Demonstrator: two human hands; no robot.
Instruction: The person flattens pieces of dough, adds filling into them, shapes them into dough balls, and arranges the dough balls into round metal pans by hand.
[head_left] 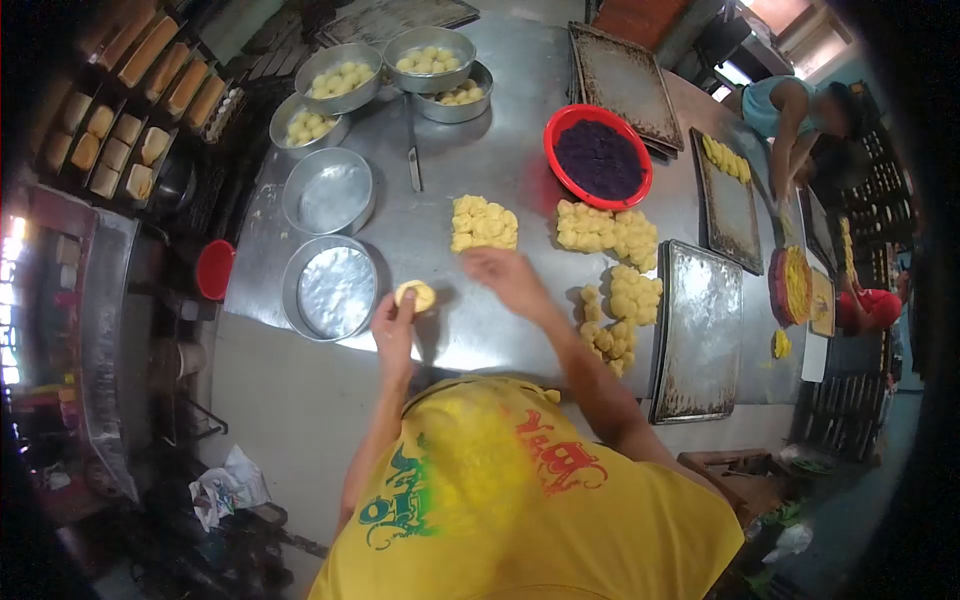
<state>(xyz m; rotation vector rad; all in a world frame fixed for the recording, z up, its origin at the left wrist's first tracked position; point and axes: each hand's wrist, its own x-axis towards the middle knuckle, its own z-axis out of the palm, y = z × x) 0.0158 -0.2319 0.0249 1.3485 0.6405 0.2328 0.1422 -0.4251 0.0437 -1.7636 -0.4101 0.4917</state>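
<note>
My left hand (396,330) pinches a small flattened round of yellow dough (417,296) between thumb and fingers, just right of an empty round pan (330,288). My right hand (507,283) hangs over the table at the near edge of a block of dough balls (484,224). Its fingers are slightly blurred and point left; whether they hold or touch anything is unclear. More dough balls (607,230) lie in clumps to the right. Beyond them stands a red basin (553,165) filled with a dark purple mass (600,160).
Pans of dough balls (340,80) stand at the back left, near another empty pan (328,192) and a flat metal tool (414,165). Baking trays (700,330) lie on the right. Another person (790,115) leans over the far right side. Bread racks (110,140) stand left.
</note>
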